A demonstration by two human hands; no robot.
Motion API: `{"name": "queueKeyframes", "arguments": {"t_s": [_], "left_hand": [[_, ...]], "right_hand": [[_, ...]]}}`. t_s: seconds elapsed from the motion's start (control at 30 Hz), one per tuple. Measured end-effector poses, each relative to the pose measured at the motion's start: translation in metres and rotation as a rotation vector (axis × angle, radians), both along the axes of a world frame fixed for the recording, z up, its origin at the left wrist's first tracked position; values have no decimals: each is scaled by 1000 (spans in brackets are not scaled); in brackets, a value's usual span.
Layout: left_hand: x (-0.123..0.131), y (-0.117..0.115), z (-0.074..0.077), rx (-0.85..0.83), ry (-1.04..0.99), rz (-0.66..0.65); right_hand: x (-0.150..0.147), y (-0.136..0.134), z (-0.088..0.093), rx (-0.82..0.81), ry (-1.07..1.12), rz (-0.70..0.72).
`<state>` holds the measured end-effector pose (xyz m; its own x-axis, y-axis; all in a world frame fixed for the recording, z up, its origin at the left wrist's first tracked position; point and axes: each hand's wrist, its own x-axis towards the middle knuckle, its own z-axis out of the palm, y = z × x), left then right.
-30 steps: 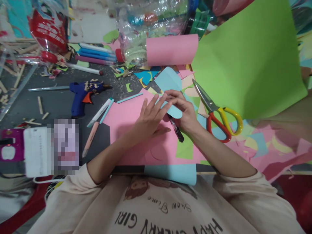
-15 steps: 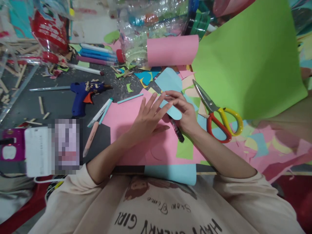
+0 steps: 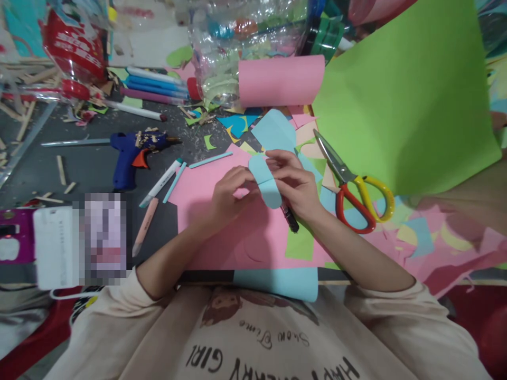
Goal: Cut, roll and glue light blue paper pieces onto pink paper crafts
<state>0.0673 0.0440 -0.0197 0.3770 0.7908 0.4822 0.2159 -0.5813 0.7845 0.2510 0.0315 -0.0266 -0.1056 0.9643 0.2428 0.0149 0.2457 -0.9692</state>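
Observation:
A light blue paper strip (image 3: 266, 182) with rounded ends and a crease across its middle is held between my two hands. My left hand (image 3: 233, 192) pinches its left edge, fingers bent. On its right edge, my right hand (image 3: 297, 184) grips it with curled fingers. Beneath my right hand lies a black pen (image 3: 292, 220), partly hidden. Under both hands spreads a pink paper sheet (image 3: 222, 248), with a green paper piece (image 3: 300, 245) on its right part. Scissors (image 3: 352, 184) with red and yellow handles lie open to the right of my right hand.
A blue glue gun (image 3: 129, 158) and markers (image 3: 146, 227) lie at the left. Behind are a pink paper roll (image 3: 281, 81), plastic bottles (image 3: 219, 68) and scraps. A large green sheet (image 3: 407, 95) stands at the right, beside another person's arm (image 3: 467, 195).
The blue strip has turned more upright and shows its full length. My left hand has drawn back leftward, its spread fingers now bent onto the strip's edge.

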Motion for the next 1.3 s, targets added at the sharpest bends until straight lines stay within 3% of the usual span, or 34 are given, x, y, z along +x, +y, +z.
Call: {"name": "queueKeyframes", "arguments": {"t_s": [0.37,0.47,0.57,0.7,1.3], "left_hand": [[-1,0,2,-163,-128,39],[0,-1,1,-204,-127,74],[2,-1,1,-158,-70,64],[4,-1,0,-3,25,44],[3,2,7,-30,-29,16]], "right_hand": [[-7,-2,0,124,-118,-20],[-8,-4,3,190,-180,-117],[-9,-8,8,327,-267,-261],[-10,-10,9,449,-359,-195],[-11,-9,8,304,-293,-156]]}}
